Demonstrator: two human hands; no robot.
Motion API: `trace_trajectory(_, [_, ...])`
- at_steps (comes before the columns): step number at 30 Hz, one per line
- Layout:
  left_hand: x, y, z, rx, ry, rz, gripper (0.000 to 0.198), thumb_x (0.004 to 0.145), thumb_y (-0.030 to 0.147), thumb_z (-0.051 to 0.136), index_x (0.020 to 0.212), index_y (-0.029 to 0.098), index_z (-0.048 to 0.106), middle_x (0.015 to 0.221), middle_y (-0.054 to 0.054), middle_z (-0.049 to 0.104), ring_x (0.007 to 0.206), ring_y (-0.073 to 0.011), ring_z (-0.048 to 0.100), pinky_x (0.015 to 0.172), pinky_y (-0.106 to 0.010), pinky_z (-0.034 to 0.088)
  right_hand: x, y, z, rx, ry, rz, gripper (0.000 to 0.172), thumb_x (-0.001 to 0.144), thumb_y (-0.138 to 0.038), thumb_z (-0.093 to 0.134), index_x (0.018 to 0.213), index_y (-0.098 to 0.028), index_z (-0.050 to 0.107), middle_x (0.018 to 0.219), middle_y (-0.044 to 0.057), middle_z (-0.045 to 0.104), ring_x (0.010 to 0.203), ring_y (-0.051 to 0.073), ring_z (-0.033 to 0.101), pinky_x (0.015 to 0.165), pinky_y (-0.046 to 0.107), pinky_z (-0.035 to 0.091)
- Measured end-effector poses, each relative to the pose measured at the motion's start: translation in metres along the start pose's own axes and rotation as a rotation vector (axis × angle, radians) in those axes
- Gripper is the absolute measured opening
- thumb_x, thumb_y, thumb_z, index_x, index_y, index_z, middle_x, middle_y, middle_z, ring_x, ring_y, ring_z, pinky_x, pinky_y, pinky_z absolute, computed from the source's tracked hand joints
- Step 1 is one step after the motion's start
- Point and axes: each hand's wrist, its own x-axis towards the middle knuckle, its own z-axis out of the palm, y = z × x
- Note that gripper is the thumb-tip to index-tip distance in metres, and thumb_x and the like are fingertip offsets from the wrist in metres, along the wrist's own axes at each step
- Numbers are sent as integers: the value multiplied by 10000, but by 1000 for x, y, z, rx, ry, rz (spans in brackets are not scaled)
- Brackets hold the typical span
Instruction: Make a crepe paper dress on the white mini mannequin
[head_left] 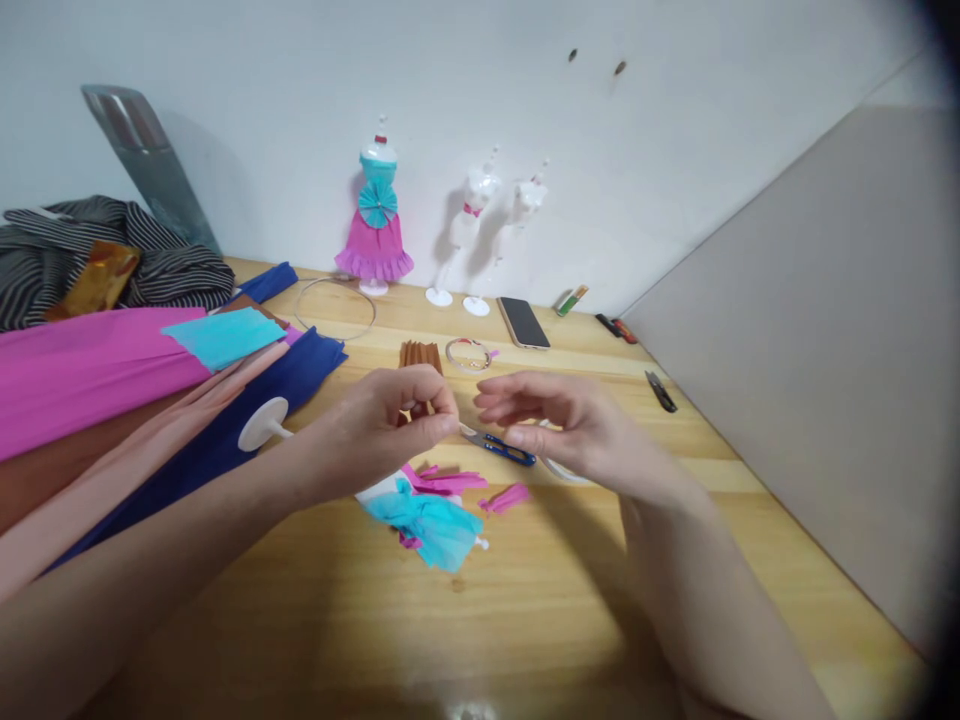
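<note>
My left hand [390,420] hovers above the wooden table [525,600], its thumb and fingers pinched together on something too small to make out. My right hand [559,425] is a little to its right, fingers loosely stretched toward the left hand, holding nothing visible. Under the hands lie blue-handled scissors [499,447], a small mannequin lying down in turquoise and pink crepe paper [431,520], pink paper scraps [506,497] and a folded brown paper strip [420,355].
Crepe paper sheets in pink, blue and peach [112,400] cover the left side. A dressed mannequin [375,225] and two bare ones [469,230] stand by the wall. A phone [523,322], tape roll [469,354], wire ring [335,308] and clippers [661,391] lie nearby.
</note>
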Motion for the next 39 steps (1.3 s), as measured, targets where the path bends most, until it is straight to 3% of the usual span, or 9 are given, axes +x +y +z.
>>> trace_trajectory(4, [-2,-1,2,-40,20,-23,127,789,206,527,672,155,523,616,52,444,540,-62,381,492,-189,306,-3,-1,22,86,71,1,340,709,-361,752,967,-151,684,853,83,717,764,190,663,693,326,552])
trace_trajectory(11, [2,-5,8,-122,24,2,147,775,215,531,647,144,534,593,53,445,528,-60,376,484,-190,299,-9,-7,36,38,202,-62,148,765,-299,692,769,-153,674,669,31,670,598,137,597,539,249,462])
trace_trajectory(23, [2,-9,10,-130,33,20,137,783,213,528,668,141,545,544,68,395,497,-55,354,461,-188,284,-4,-10,37,226,173,-4,262,726,-393,715,727,-157,601,605,-1,585,543,114,536,511,241,438])
trace_trajectory(32, [0,-4,0,119,38,48,233,812,304,536,688,142,649,634,13,550,570,-92,464,513,-225,342,-15,-11,39,-185,371,-221,126,785,-144,589,671,-173,545,586,-39,500,515,83,439,487,216,349])
trace_trajectory(35, [-3,0,-11,262,4,72,192,803,301,563,745,164,685,694,10,602,578,-96,495,508,-222,343,-19,-15,38,-222,336,-254,128,794,-113,567,692,-180,528,608,-38,496,531,89,451,503,224,355])
trace_trajectory(39, [-9,1,-25,570,92,172,147,781,270,620,875,179,687,880,-10,662,682,-113,555,615,-235,402,-24,-24,31,-256,204,-283,145,813,-92,546,711,-188,505,643,-23,505,575,108,473,545,241,373])
